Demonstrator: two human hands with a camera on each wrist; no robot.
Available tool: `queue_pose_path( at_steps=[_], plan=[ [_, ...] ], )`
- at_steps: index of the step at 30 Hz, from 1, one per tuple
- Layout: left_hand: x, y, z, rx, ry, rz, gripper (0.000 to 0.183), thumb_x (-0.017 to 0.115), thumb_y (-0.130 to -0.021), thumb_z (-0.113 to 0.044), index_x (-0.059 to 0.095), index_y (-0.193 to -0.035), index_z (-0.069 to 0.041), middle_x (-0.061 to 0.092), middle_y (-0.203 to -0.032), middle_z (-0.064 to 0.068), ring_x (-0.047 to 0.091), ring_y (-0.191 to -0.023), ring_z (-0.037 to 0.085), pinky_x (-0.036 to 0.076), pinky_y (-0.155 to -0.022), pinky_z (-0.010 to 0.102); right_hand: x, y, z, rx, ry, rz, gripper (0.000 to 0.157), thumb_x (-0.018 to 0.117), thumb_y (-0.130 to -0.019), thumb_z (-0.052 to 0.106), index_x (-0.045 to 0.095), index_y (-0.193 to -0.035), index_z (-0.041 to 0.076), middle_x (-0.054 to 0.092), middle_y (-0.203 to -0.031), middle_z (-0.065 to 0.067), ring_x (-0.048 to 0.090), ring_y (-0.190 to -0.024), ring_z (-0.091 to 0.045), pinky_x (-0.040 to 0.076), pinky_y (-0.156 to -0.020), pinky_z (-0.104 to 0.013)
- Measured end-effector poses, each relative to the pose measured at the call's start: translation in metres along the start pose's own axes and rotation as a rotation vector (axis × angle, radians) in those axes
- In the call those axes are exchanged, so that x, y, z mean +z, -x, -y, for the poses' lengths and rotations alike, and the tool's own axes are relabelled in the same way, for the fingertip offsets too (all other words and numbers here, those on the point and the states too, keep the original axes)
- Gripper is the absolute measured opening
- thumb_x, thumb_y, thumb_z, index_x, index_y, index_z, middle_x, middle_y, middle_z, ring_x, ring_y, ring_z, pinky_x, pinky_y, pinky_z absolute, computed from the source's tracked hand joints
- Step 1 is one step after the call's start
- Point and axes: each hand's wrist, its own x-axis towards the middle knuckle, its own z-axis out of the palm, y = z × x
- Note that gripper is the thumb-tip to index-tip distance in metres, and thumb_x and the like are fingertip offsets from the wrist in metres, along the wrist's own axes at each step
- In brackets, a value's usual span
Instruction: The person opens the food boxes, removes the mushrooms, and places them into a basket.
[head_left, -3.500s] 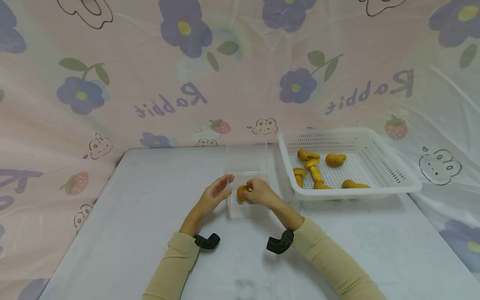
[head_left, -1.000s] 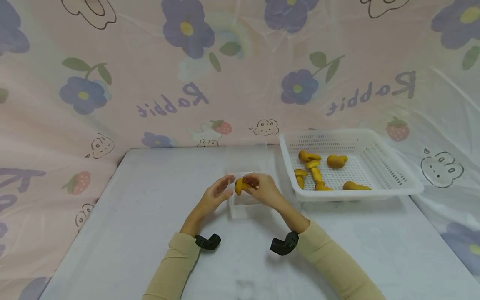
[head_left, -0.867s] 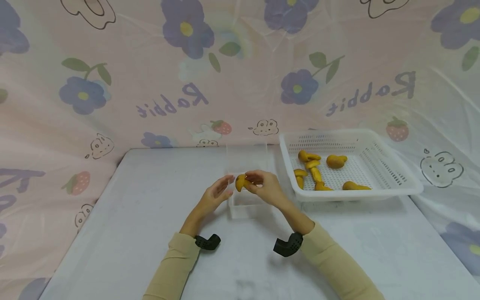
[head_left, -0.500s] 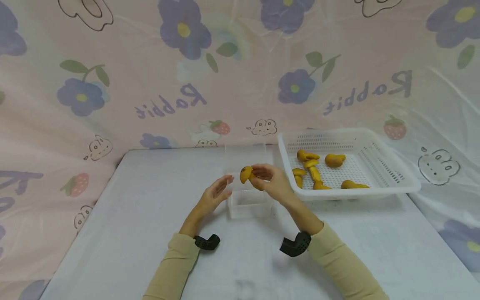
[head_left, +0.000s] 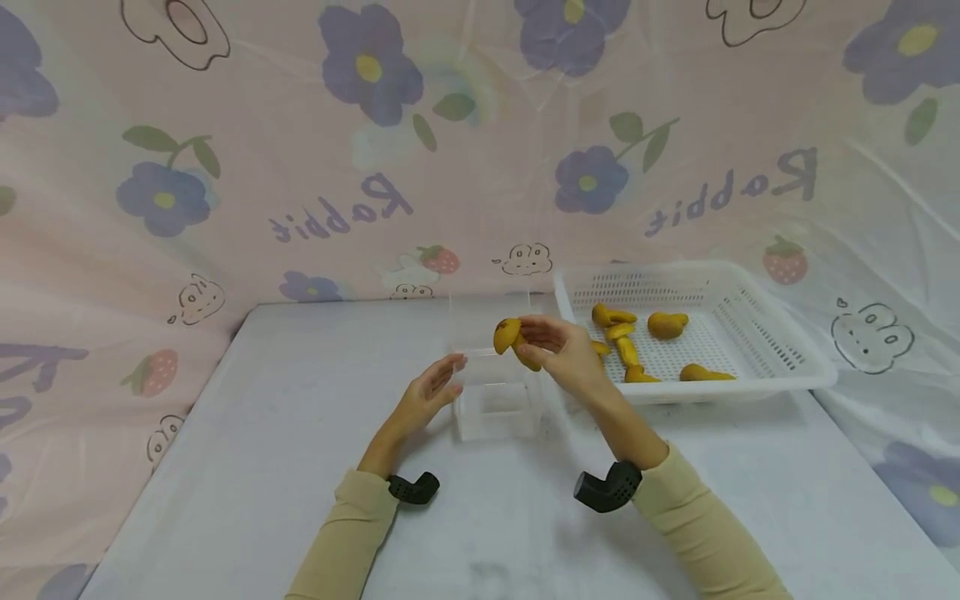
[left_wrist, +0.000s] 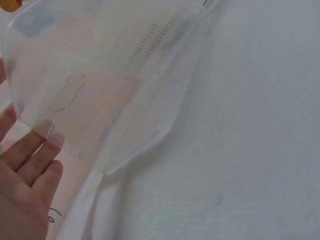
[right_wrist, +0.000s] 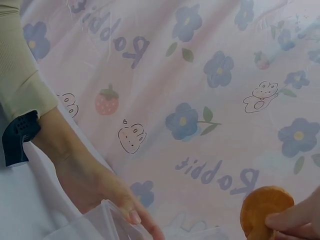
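A yellow-brown mushroom (head_left: 507, 337) is pinched between the thumb and fingers of my right hand (head_left: 576, 360), raised above a clear plastic box (head_left: 498, 428). In the right wrist view the round mushroom cap (right_wrist: 265, 202) faces the camera, with the thumb against it. My left hand (head_left: 420, 400) stays at the box's left side, fingers loosely extended. From the left wrist, the fingers of the left hand (left_wrist: 27, 175) lie along the edge of the clear wall (left_wrist: 120, 100). No mushroom shows inside the box, whose clear lid (head_left: 487, 312) stands up behind it.
At the right stands a white perforated basket (head_left: 720, 387) with several mushrooms (head_left: 667, 325) spread over its bottom. Its left side is close to my right hand. A printed curtain (head_left: 465, 167) hangs behind the white table (head_left: 315, 358).
My right hand has lifted the mushroom out of the clear box, then moved up and right toward the basket, tilting the cap upward. The left hand has kept its place beside the box.
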Motion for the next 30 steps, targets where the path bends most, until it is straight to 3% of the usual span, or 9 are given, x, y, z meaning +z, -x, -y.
queue_pose_path(
  at_steps=[2,5,9,16,23,30],
  plan=[
    [0.0,0.0,0.0,-0.005,0.002,0.0,0.055,0.056,-0.096,-0.008,0.034,-0.146,0.002,0.039,-0.152,0.023,0.034,-0.145,0.037,0.027,-0.121,0.044,-0.003,0.001,0.0,0.01,-0.009,-0.003,0.041,0.061,-0.089,-0.003,0.053,-0.129,-0.009,0.06,-0.125,-0.03,0.062,-0.115,-0.033,0.053,-0.098,-0.019],
    [0.001,0.0,0.0,-0.011,-0.001,-0.003,0.055,0.056,-0.097,-0.009,0.034,-0.146,0.001,0.039,-0.152,0.023,0.034,-0.145,0.037,0.026,-0.121,0.044,-0.006,0.0,0.001,0.008,-0.022,-0.011,0.04,0.061,-0.089,-0.004,0.053,-0.128,-0.01,0.059,-0.126,-0.03,0.064,-0.107,-0.013,0.053,-0.098,-0.017],
    [0.001,0.0,-0.001,-0.011,-0.005,-0.004,0.055,0.056,-0.097,-0.009,0.034,-0.147,0.0,0.039,-0.152,0.022,0.034,-0.145,0.037,0.027,-0.121,0.045,-0.011,-0.001,0.003,0.004,-0.034,-0.034,0.04,0.062,-0.088,-0.004,0.054,-0.127,-0.011,0.059,-0.125,-0.03,0.058,-0.095,0.007,0.053,-0.091,-0.009],
    [0.001,0.0,0.0,0.002,0.01,-0.005,0.055,0.056,-0.096,-0.007,0.034,-0.146,0.0,0.04,-0.152,0.022,0.033,-0.145,0.036,0.026,-0.122,0.044,-0.027,0.0,0.006,0.038,-0.011,-0.068,0.042,0.064,-0.089,0.0,0.053,-0.129,-0.009,0.06,-0.123,-0.024,0.057,-0.096,0.008,0.051,-0.089,-0.005],
    [0.002,0.0,0.001,0.007,0.006,-0.008,0.055,0.056,-0.096,-0.008,0.034,-0.147,0.0,0.04,-0.152,0.022,0.034,-0.145,0.036,0.025,-0.121,0.044,-0.046,0.0,0.005,0.059,-0.004,-0.094,0.043,0.062,-0.091,0.002,0.051,-0.131,-0.007,0.061,-0.109,0.007,0.057,-0.094,0.01,0.049,-0.088,-0.003],
    [0.001,0.0,0.004,0.009,-0.003,-0.006,0.055,0.055,-0.097,-0.007,0.034,-0.147,-0.001,0.04,-0.152,0.022,0.034,-0.145,0.036,0.025,-0.121,0.043,-0.063,0.004,0.004,0.102,0.023,-0.102,0.046,0.062,-0.093,0.009,0.048,-0.135,-0.004,0.06,-0.115,0.004,0.056,-0.097,0.01,0.046,-0.089,-0.001]
  ],
)
